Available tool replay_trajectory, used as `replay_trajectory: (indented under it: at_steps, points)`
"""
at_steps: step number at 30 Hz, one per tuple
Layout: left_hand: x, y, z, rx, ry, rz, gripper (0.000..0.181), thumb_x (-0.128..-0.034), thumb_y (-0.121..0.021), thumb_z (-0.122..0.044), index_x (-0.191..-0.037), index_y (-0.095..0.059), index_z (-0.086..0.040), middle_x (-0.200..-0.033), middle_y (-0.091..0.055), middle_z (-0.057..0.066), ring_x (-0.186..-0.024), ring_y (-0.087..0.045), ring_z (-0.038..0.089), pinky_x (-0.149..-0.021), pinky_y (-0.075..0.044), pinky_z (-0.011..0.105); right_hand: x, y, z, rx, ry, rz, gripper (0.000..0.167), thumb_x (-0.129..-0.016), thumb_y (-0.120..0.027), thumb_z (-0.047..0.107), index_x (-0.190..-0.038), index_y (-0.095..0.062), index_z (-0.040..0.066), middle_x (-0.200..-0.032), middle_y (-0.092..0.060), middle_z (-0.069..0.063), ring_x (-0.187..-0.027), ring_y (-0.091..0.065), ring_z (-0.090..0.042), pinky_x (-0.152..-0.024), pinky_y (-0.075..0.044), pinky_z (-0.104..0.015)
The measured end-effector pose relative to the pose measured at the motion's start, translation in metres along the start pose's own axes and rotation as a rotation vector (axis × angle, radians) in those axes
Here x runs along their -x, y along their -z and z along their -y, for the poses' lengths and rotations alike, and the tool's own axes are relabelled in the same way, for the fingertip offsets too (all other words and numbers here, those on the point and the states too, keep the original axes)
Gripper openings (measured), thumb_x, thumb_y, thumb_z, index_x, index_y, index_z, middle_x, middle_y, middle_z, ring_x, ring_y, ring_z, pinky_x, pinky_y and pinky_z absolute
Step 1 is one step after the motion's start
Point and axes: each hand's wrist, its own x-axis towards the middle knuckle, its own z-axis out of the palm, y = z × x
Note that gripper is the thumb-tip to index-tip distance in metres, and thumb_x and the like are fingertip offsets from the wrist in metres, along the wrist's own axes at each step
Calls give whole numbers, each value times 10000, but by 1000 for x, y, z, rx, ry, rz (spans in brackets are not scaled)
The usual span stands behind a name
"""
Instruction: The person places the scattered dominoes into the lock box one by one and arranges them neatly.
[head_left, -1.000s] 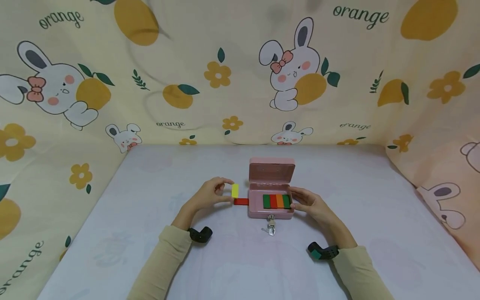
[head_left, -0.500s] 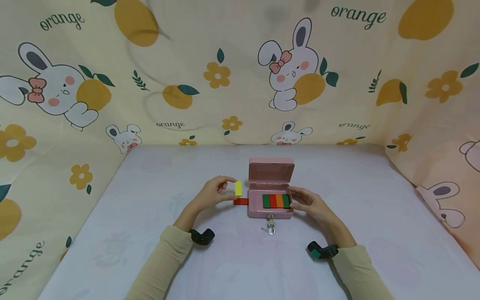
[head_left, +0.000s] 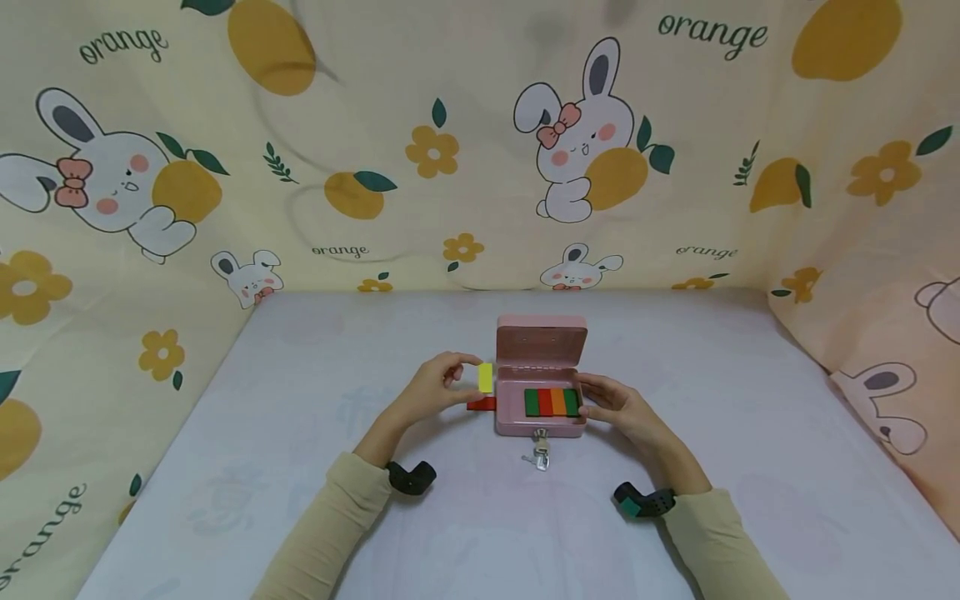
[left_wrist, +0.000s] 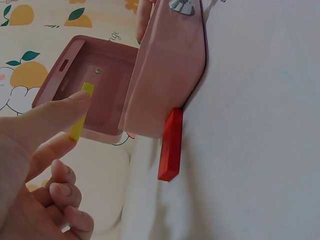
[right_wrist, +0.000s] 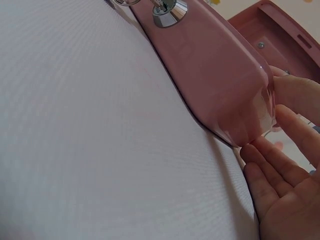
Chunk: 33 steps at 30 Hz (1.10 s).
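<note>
My left hand [head_left: 435,390] pinches a yellow block [head_left: 486,377] between thumb and index finger, held upright just left of a pink cash box [head_left: 512,427]. In the left wrist view the yellow block [left_wrist: 82,111] hangs in the air, other fingers loosely curled. Inside the box, several green, red and orange blocks [head_left: 551,402] form a row toward the right. My right hand [head_left: 621,407] holds the box's right wall; in the right wrist view its thumb [right_wrist: 297,95] reaches over the rim and the fingers lie outside. The thumb tip is hidden.
A red block [left_wrist: 171,146] lies on the white tabletop against the box's left side. The box lid [head_left: 542,343] stands open at the back. A lock with keys [head_left: 541,454] hangs at the box front. A printed cloth [head_left: 465,167] rises behind the table.
My left hand has moved right with the yellow block, bringing it close to the box's left edge and partly over the red block. The right hand stays on the box.
</note>
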Motion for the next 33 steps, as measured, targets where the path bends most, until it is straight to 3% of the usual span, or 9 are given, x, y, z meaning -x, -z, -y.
replay_trajectory:
  at_steps: [11, 21, 33]
  points:
    - [-2, -6, -4, -20, -21, -4, 466, -813, -772, -201, -1232, -611, -77, -889, -491, 202, -768, -401, 152, -651, -307, 198, -1, 0, -1, -8, 8, 1, 609, -915, -641, 144, -1429, -376, -47, -1503, -359, -281, -1404, -301, -469, -984, -367, -38]
    - [-6, -13, -6, -26, -50, -1, 469, -799, -785, -204, -1222, -622, -82, -905, -505, 258, -783, -433, 241, -651, -294, 196, -1, 1, -2, -8, -9, -3, 618, -913, -646, 157, -1435, -375, -35, -1505, -364, -273, -1417, -301, -455, -990, -376, -46]
    - [-9, -25, -11, -40, -53, 34, 475, -786, -796, -217, -1210, -629, -86, -862, -507, 184, -799, -430, 185, -660, -303, 197, 0, 1, -2, -1, -1, -5, 605, -915, -642, 151, -1429, -383, -34, -1495, -375, -279, -1410, -314, -457, -999, -375, -55]
